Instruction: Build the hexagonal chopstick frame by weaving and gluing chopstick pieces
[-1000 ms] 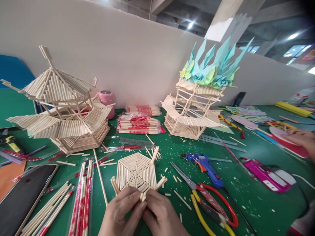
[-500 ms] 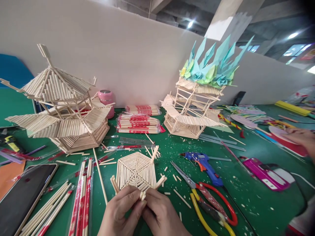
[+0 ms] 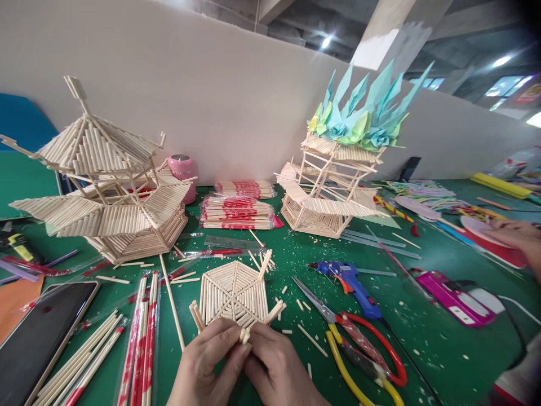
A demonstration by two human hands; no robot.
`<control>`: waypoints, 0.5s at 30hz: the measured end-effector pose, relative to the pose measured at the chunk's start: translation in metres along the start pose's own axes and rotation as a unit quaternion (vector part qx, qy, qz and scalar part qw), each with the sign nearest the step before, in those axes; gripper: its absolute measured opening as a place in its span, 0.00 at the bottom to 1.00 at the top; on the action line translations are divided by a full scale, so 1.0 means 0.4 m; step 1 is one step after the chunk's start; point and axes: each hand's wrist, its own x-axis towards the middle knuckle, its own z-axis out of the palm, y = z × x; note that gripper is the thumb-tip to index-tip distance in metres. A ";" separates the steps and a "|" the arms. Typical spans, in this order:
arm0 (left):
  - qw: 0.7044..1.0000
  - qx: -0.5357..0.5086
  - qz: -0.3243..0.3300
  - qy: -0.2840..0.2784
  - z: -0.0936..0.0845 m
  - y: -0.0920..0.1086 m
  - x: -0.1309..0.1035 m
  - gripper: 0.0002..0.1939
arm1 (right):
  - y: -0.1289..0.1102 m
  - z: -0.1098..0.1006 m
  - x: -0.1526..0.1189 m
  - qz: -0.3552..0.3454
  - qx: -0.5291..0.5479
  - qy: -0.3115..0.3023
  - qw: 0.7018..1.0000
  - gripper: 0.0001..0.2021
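Left hand (image 3: 211, 361): pinching stick post (image 3: 244, 336) between thumb and forefinger, other fingers curled under.
Right hand (image 3: 276, 363): pinching same post from opposite side, fingertips meeting those of left hand; thumb mostly hidden.
Stick post: pale ends poking up between fingertips, at near edge of hexagonal panel.
Hexagonal panel (image 3: 234, 293): face up over green table (image 3: 443, 361), just beyond hands, near edge partly covered by fingers; spokes and rings of sticks.
Corner posts (image 3: 265, 265): tilted outward at far right, near left and near right.
Left of hands: long single stick (image 3: 172, 304), wrapped sticks (image 3: 139, 344), loose sticks (image 3: 80, 361), phone (image 3: 54, 327).
Right of hands: scissors (image 3: 315, 300), partly overlapped by yellow-handled tool (image 3: 342, 372); blue glue gun (image 3: 349, 282) just beyond; magenta device (image 3: 456, 299) farther right.
Back, left to right: roofed stick pavilion (image 3: 122, 220), pink container (image 3: 182, 169), packed sticks (image 3: 236, 213), second stick model (image 3: 325, 208) topped with teal paper spikes (image 3: 376, 104).
Far right edge: co-worker's hand (image 3: 518, 234), blurred, at red-edged piece (image 3: 494, 242).
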 end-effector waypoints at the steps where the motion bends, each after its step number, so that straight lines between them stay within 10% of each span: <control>1: 1.000 0.002 0.002 0.000 0.000 0.000 0.000 0.08 | 0.000 0.000 0.000 -0.002 0.002 0.002 1.000 0.09; 15: 0.999 0.025 0.009 0.032 0.004 0.010 0.001 0.07 | 0.010 0.007 -0.010 0.003 -0.017 0.008 1.000 0.09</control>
